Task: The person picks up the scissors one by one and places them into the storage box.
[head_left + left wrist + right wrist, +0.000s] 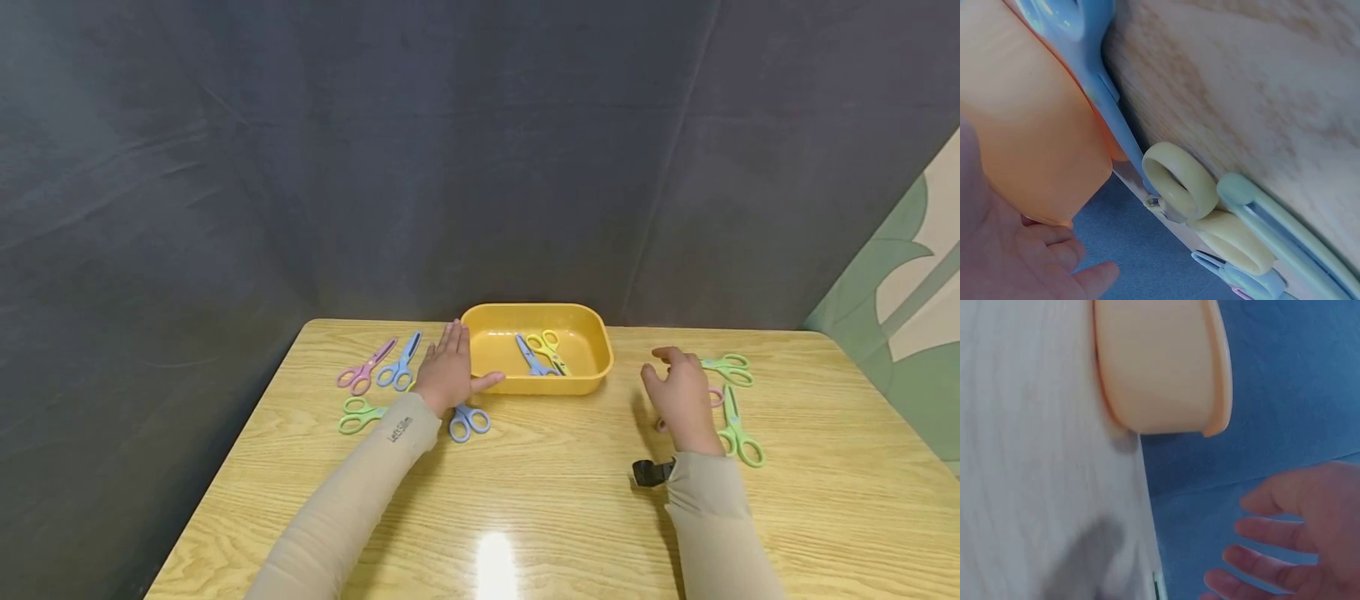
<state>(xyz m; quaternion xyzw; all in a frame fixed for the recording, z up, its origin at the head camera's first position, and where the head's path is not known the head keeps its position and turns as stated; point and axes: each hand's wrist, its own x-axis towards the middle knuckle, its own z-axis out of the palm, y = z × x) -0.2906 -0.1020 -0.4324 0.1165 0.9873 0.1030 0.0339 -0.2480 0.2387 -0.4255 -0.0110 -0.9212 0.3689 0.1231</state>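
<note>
A yellow tray (603, 379) stands near the table's back edge. Blue scissors (528, 354) and yellow scissors (553, 350) lie in it. My left hand (448, 371) rests along its left end, fingers straight and thumb out over the near rim; the left wrist view shows the fingers (1054, 244) at the rim. Other blue scissors (469, 423) lie in front of the tray, partly hidden by this hand. To the tray's right my right hand (682, 396) hovers with loosely bent fingers, holding nothing. Beside it are green scissors (731, 369) and partly covered pink scissors (715, 397).
Pink scissors (365, 367), blue scissors (401, 362) and green scissors (360, 414) lie left of my left arm. Yellow scissors (1235, 240) show near the left hand. More green scissors (738, 433) lie at right. A dark curtain (480, 167) hangs behind the table (570, 500).
</note>
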